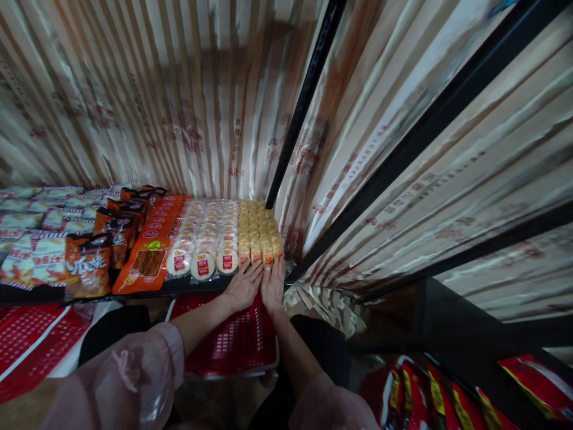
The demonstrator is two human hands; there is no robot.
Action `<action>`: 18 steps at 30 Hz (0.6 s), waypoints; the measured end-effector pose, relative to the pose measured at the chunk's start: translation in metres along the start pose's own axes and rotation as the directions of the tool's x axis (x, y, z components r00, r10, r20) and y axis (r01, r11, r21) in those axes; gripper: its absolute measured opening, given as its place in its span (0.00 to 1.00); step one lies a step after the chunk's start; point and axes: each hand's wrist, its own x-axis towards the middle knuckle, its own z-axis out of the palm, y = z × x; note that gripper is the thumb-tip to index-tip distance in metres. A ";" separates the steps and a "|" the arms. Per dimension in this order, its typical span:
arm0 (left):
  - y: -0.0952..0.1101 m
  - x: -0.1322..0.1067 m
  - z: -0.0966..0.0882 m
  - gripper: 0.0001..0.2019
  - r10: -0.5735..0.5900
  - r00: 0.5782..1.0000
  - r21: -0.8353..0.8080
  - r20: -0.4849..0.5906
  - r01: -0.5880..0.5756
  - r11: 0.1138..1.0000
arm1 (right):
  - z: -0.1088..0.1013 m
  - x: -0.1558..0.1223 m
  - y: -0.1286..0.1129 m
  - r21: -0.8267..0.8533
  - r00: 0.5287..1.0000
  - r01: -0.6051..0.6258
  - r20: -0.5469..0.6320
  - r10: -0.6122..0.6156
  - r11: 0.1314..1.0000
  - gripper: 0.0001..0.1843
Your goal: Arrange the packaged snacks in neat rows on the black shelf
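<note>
My left hand (243,285) and my right hand (273,283) lie side by side with fingers stretched flat against the front of the rows of small yellow packaged snacks (258,230) at the right end of a low shelf (147,291). Both hands hold nothing. Left of the yellow rows are rows of round white cakes with red labels (206,236). Pink sleeves cover both forearms.
Further left on the shelf lie orange packs (154,245), dark orange bags (89,263) and white-red packets (33,257). A red plastic basket (233,343) sits below my hands. Black frame bars (308,89) and striped curtain surround the shelf. Red packs (421,394) lie at bottom right.
</note>
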 end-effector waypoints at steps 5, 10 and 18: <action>0.010 0.004 0.007 0.25 -0.049 0.998 -0.015 -0.033 0.048 0.999 | -0.005 -0.001 0.001 0.052 0.999 0.040 -0.013 -0.039 0.998 0.34; 0.015 0.003 0.008 0.25 -0.047 0.995 -0.030 -0.083 0.045 0.999 | -0.010 -0.002 -0.001 0.090 0.999 0.040 0.025 -0.042 0.995 0.33; 0.019 0.005 0.009 0.24 -0.075 0.995 -0.020 -0.073 0.074 0.997 | -0.014 -0.003 0.000 0.109 0.995 0.083 0.039 -0.087 0.991 0.32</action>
